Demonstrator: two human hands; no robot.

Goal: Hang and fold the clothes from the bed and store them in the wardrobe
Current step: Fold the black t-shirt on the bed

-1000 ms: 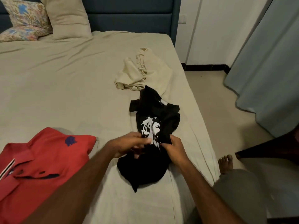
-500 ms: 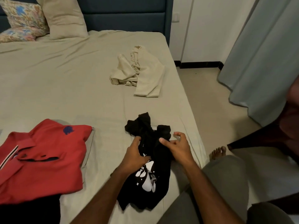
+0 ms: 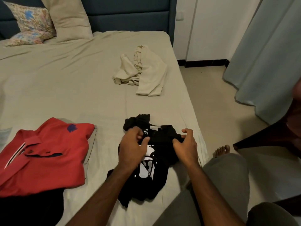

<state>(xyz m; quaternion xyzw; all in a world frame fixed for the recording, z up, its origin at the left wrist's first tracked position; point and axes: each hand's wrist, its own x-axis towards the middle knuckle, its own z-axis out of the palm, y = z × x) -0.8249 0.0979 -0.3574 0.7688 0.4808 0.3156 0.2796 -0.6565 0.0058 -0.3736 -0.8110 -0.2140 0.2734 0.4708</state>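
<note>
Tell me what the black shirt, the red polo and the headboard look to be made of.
Black shirt: soft matte knit, probably cotton; it crumples limply under the left hand and right hand, with a white print on top.
Red polo: thicker matte knit, likely cotton; it holds a flat fold and has a stiff collar.
Headboard: dark blue padded upholstery in seamed panels; fabric or leatherette, unclear.

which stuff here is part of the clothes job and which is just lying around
Job: black printed t-shirt, gripped by left hand and right hand; red polo shirt; beige trousers.
Lying about: floral pillow; plain pillow; curtain.
</note>
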